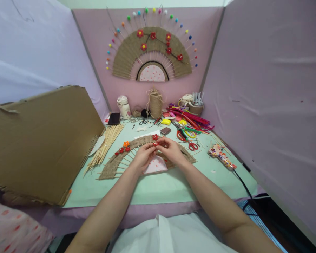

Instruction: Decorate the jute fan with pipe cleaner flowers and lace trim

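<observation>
A half-round woven jute fan [113, 165] with stick ribs lies on the pale green table [158, 189], with a pink dotted centre [155, 165]. Both my hands meet above its top edge. My left hand [144, 155] and my right hand [171, 149] pinch a small red flower [156, 143] between their fingertips. Another red flower [155, 136] sits just behind it. An orange flower [126, 143] and small red ones [122, 150] lie on the fan's left part.
A big cardboard sheet [39, 140] leans at the left. Bamboo sticks [106, 146] lie beside the fan. Behind are a twine spool [155, 103], a white jar [124, 106], a phone [114, 118], pipe cleaners [192, 121], red scissors [189, 140] and a patterned glue gun [221, 156]. A finished fan [152, 52] hangs on the wall.
</observation>
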A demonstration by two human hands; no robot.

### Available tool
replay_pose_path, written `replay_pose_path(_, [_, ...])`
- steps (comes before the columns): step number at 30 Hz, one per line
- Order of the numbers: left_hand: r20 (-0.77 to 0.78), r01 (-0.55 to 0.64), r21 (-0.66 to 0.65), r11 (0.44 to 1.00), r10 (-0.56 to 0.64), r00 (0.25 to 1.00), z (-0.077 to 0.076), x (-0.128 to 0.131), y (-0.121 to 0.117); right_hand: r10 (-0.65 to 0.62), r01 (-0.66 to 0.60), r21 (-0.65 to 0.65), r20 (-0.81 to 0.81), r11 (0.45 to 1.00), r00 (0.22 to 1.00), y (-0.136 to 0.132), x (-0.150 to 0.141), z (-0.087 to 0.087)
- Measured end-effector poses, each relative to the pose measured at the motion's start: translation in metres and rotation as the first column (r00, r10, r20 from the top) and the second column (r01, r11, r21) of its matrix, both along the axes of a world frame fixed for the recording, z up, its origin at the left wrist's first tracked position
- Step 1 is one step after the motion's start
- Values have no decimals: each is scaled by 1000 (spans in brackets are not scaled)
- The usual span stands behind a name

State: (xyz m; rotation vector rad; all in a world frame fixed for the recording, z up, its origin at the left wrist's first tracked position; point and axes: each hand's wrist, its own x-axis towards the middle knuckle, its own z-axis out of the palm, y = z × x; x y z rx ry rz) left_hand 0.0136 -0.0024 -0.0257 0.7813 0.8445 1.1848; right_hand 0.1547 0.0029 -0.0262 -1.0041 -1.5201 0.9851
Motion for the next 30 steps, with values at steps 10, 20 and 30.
replay_pose_path(10, [-95,-45,54,997,50,994,4,-2,-4,-97,79,137,130,987,987,0,0,-5])
replay_pose_path(20, [-400,-114,304,946,236,886,-8,-2,-2,-67,13,203,261,979,963,-3,0,-12])
replay_pose_path(30, [-350,-280,364,888,409,843,36,-78,-4,-409,399,161,604,903,684,-55,151,36])
